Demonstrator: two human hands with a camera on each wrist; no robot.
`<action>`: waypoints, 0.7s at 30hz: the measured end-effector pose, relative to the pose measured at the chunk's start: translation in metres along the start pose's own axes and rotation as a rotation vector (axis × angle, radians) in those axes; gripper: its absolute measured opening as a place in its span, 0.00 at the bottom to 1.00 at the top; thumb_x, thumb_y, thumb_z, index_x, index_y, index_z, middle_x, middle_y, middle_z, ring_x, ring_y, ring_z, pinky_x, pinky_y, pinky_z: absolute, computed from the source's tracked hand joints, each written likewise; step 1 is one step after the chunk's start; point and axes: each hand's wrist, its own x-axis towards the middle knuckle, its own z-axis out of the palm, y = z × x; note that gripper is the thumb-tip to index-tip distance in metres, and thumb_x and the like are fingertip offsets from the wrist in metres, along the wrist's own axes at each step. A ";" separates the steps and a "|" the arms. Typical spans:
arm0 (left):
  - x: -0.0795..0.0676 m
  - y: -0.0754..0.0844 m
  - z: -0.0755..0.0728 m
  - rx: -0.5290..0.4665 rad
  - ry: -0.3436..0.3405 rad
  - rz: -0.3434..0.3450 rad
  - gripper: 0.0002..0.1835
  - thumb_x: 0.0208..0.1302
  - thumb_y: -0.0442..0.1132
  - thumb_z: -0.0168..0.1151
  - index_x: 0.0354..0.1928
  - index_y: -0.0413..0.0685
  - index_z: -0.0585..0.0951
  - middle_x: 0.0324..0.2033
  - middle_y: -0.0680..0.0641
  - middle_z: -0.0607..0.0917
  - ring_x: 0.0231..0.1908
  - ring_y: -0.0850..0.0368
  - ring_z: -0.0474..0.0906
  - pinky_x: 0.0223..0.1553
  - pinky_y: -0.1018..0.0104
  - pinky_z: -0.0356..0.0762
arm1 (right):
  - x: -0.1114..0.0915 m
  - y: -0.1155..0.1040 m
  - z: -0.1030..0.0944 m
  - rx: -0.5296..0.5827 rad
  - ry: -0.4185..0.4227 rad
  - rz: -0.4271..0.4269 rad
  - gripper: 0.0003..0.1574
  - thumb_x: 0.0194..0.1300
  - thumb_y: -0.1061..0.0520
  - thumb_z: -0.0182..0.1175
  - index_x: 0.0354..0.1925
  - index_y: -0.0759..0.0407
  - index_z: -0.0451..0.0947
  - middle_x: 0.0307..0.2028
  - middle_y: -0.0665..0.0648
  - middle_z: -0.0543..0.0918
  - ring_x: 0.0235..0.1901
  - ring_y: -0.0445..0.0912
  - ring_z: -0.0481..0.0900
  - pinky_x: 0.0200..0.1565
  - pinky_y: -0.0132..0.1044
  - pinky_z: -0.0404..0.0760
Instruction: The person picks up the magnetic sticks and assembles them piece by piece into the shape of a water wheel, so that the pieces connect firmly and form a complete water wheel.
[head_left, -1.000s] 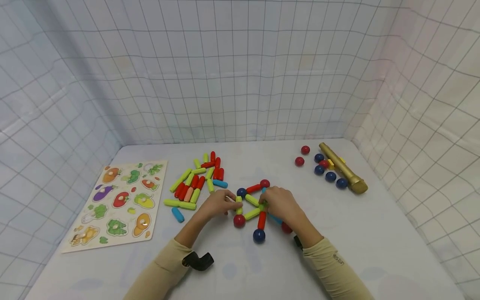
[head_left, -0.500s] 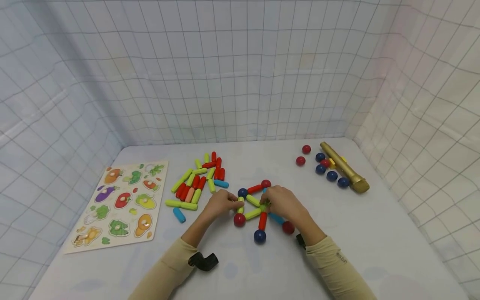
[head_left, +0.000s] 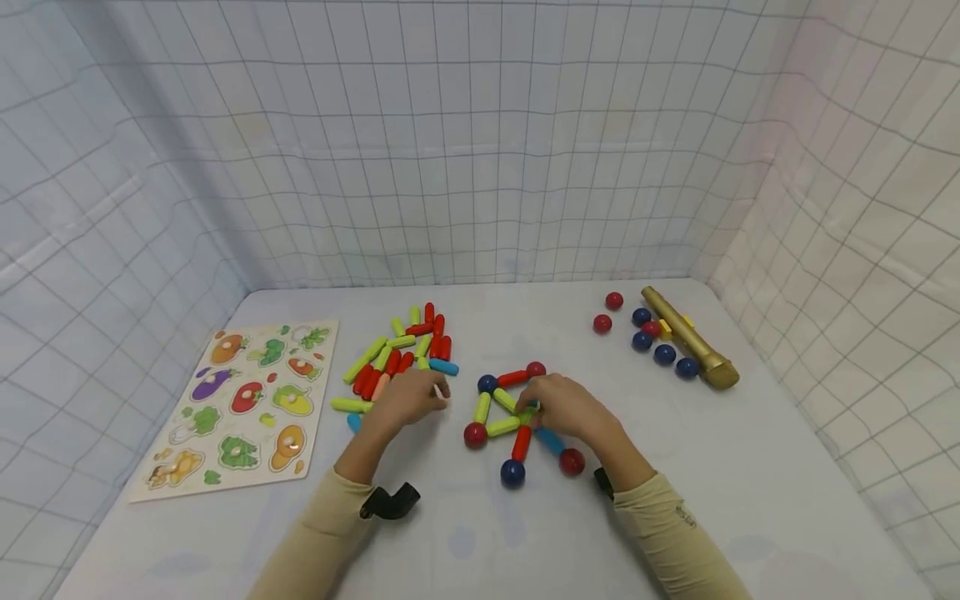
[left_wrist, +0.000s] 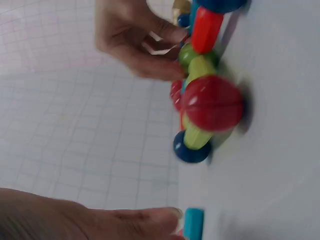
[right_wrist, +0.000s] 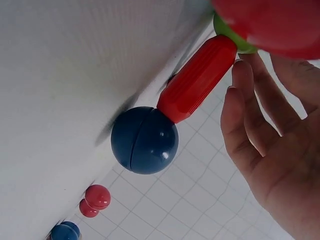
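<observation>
A flat construction of sticks and balls lies mid-table. At its hub is a green ball (left_wrist: 188, 55), which my right hand (head_left: 564, 406) holds between thumb and fingers. Lime sticks (head_left: 482, 407) form a triangle from the hub to a dark blue ball (head_left: 487, 384) and a red ball (head_left: 476, 435). A red stick (right_wrist: 197, 78) runs from the hub to another dark blue ball (right_wrist: 145, 140). A light blue stick (head_left: 551, 441) leads to a second red ball (head_left: 572, 462). My left hand (head_left: 412, 397), holding nothing, is apart from the construction, beside the loose sticks.
Loose red, lime and blue sticks (head_left: 401, 342) lie at the back left. A vegetable picture board (head_left: 243, 400) is on the left. Several loose balls (head_left: 664, 355), yellow pieces and a gold tube (head_left: 686, 333) lie at the back right. Grid-patterned cloth walls (head_left: 480, 167) surround the table.
My left hand has let go of the lime stick on the construction's left side and moved left toward the loose sticks. My right hand stays at the hub.
</observation>
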 end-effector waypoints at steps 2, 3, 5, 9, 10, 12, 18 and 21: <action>-0.008 -0.013 -0.015 0.131 0.009 -0.014 0.07 0.62 0.33 0.64 0.42 0.47 0.84 0.40 0.46 0.86 0.36 0.54 0.78 0.34 0.62 0.80 | -0.001 0.000 -0.001 0.006 -0.004 -0.018 0.17 0.53 0.65 0.71 0.42 0.51 0.88 0.43 0.49 0.87 0.46 0.45 0.80 0.54 0.43 0.80; -0.010 -0.020 -0.021 0.174 0.013 -0.039 0.07 0.61 0.31 0.62 0.41 0.47 0.83 0.39 0.46 0.86 0.35 0.53 0.78 0.34 0.60 0.79 | -0.001 0.000 -0.002 0.003 -0.008 -0.016 0.17 0.54 0.65 0.70 0.42 0.51 0.88 0.43 0.49 0.87 0.46 0.45 0.80 0.54 0.43 0.80; -0.013 -0.032 -0.029 0.228 -0.008 -0.103 0.05 0.62 0.30 0.60 0.37 0.46 0.82 0.35 0.45 0.84 0.33 0.51 0.76 0.33 0.58 0.76 | -0.002 0.000 -0.002 -0.010 -0.012 -0.008 0.16 0.55 0.66 0.69 0.42 0.51 0.88 0.43 0.49 0.88 0.46 0.46 0.80 0.54 0.43 0.80; -0.014 -0.045 -0.033 0.267 -0.079 -0.183 0.07 0.58 0.30 0.64 0.29 0.47 0.76 0.27 0.47 0.78 0.30 0.50 0.73 0.32 0.57 0.73 | -0.002 -0.002 -0.002 -0.050 -0.004 0.022 0.17 0.55 0.68 0.68 0.40 0.50 0.88 0.42 0.49 0.88 0.46 0.46 0.80 0.55 0.43 0.80; -0.014 -0.046 -0.032 0.278 -0.090 -0.189 0.08 0.58 0.31 0.65 0.29 0.47 0.75 0.26 0.47 0.77 0.30 0.50 0.73 0.33 0.56 0.73 | -0.002 -0.002 -0.001 -0.066 0.002 0.028 0.17 0.55 0.67 0.69 0.40 0.49 0.89 0.42 0.48 0.88 0.46 0.46 0.80 0.54 0.43 0.80; -0.012 -0.047 -0.028 0.313 -0.083 -0.182 0.06 0.58 0.30 0.64 0.32 0.46 0.77 0.27 0.46 0.79 0.30 0.49 0.75 0.35 0.53 0.76 | -0.002 -0.004 0.000 -0.102 0.015 0.039 0.17 0.55 0.66 0.69 0.40 0.47 0.89 0.41 0.48 0.88 0.44 0.45 0.81 0.50 0.42 0.82; -0.008 -0.045 -0.018 0.353 -0.005 -0.189 0.05 0.62 0.30 0.56 0.30 0.42 0.79 0.28 0.42 0.83 0.29 0.48 0.77 0.35 0.48 0.80 | -0.002 -0.008 0.003 -0.213 0.079 0.074 0.15 0.55 0.60 0.71 0.41 0.43 0.89 0.39 0.49 0.88 0.33 0.43 0.77 0.31 0.32 0.77; -0.006 -0.044 -0.017 0.340 0.012 -0.198 0.07 0.61 0.30 0.57 0.25 0.42 0.78 0.26 0.43 0.81 0.27 0.50 0.76 0.32 0.51 0.79 | -0.001 -0.007 0.004 -0.245 0.106 0.085 0.15 0.55 0.59 0.71 0.41 0.43 0.88 0.38 0.49 0.88 0.30 0.43 0.75 0.28 0.32 0.76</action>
